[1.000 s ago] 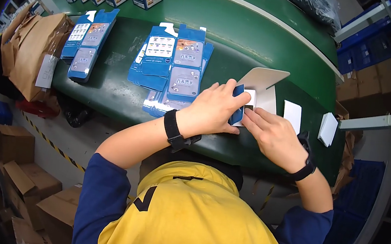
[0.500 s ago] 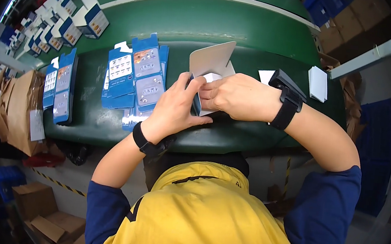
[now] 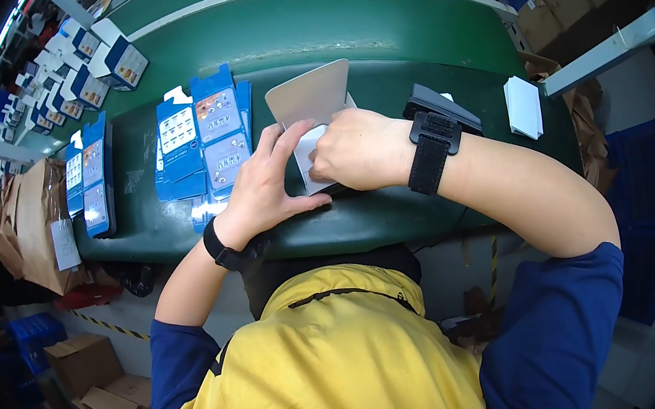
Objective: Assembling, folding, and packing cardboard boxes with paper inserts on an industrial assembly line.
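Note:
An open cardboard box [image 3: 307, 96], white inside with its lid flap raised, stands at the near part of the green work surface. Around its left side curls my left hand [image 3: 259, 177], fingertips on the upper rim and thumb along the near edge. My right hand [image 3: 362, 150] reaches in from the right with bent fingers, against a white piece [image 3: 307, 150] inside the box. Its fingertips are mostly hidden within, so what they grip cannot be made out. Left of my left hand lie flat blue printed cartons [image 3: 227, 132] in an overlapping pile.
Another stack of blue cartons [image 3: 96, 178] lies farther left. Several open-topped boxes [image 3: 121, 64] crowd the far left. White cards [image 3: 523, 107] sit at the right, and a dark flat object [image 3: 444, 106] lies behind my right wrist. A grey metal post [image 3: 603, 54] rises at the back right.
The view has shifted, moving the box left in the picture. My right hand has turned with its fingers more bent inside the box. My left index finger has drawn back to the rim.

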The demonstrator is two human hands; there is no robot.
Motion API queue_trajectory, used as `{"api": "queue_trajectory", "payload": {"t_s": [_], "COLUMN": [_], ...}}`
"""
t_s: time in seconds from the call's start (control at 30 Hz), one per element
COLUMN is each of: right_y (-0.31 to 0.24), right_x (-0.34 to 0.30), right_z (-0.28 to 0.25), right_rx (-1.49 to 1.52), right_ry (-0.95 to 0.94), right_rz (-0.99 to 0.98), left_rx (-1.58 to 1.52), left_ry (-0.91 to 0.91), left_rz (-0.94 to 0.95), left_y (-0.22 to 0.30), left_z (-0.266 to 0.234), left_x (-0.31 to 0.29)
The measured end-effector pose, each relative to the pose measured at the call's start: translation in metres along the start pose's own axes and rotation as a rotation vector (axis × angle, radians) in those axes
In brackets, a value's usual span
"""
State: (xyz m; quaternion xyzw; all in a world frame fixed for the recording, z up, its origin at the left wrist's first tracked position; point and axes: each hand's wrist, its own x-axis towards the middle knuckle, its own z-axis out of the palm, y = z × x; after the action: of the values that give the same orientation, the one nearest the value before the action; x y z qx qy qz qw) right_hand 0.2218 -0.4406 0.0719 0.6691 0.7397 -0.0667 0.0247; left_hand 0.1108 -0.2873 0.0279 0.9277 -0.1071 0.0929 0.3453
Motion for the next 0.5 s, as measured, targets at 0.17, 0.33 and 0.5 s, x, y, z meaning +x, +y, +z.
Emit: {"api": "queue_trajectory", "payload": {"t_s": [0.17, 0.33, 0.5], "right_y": [-0.004, -0.001, 0.003], "right_x": [0.005, 0.013, 0.021], "right_z": [-0.012, -0.028, -0.027], "right_rx": [0.039, 0.182, 0.277], "right_ry": [-0.101, -0.332, -0.342], "right_rz": [0.064, 0.098, 0.117], "left_rx": [0.028, 0.011, 0.04], "left_ry": [0.033, 0.018, 0.028], "left_rz": [0.024, 0.001, -0.021], "left_y": [0.0, 0.0, 0.0], "left_z": [0.0, 0.002, 0.0], "left_x": [-0.002, -0.002, -0.005]}}
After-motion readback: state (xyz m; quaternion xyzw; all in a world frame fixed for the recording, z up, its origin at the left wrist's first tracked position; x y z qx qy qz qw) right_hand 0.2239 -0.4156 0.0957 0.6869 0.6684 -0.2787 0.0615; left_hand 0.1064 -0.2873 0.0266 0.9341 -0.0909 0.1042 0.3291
